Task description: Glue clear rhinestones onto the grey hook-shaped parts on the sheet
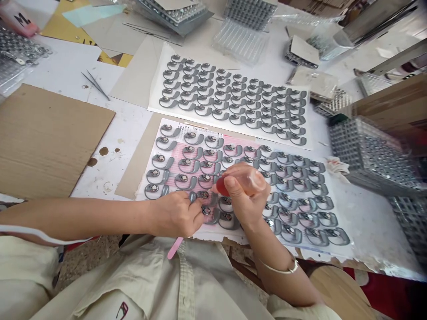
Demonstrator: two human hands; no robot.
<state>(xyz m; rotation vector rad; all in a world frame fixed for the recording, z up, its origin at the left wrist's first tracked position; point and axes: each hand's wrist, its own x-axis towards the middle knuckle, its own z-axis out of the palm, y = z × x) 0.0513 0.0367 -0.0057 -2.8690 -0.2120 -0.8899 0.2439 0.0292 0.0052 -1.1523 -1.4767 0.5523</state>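
My right hand is closed around a small clear bottle with a red tip, held over the near sheet of grey curved parts with round metal centres. My left hand rests at the sheet's front edge, its fingers pinched on a thin pink stick and touching one grey part. The bottle's tip points down at the parts between both hands. A second sheet with several rows of the same grey parts lies farther back.
A brown cardboard piece lies at the left, with tweezers beyond it. Clear plastic trays stand at the back. Stacked trays of small metal pieces crowd the right side. The table edge runs just under my wrists.
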